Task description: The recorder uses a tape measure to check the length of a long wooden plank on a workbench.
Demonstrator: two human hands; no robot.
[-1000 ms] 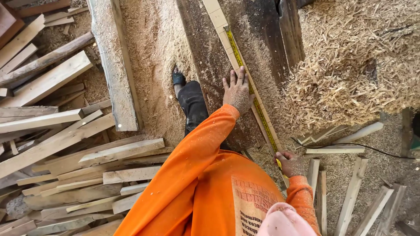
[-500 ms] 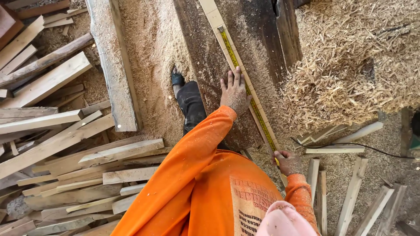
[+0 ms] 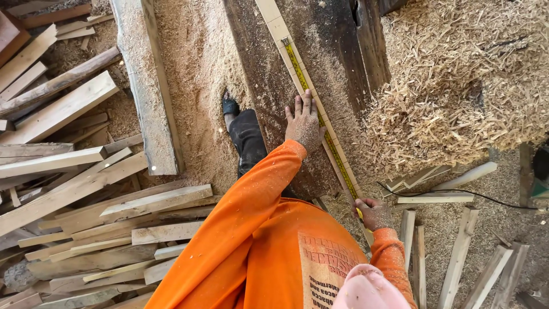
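Left hand [image 3: 305,123] lies flat, pinning the yellow tape measure [image 3: 320,123] along the pale strip [image 3: 274,26] on the dark plank [image 3: 269,86] — right hand [image 3: 374,213] clenched round its case end; thin, springy, best pinched by the edges

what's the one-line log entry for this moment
left hand: flat on pale strip | right hand: grips tape measure | tape lies along strip | dark plank beneath

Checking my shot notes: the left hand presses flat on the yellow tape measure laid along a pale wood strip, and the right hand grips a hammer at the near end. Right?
Not quite. In the head view the right hand grips the near end of the yellow tape measure, not a hammer. The left hand does press flat on it along the pale wood strip.
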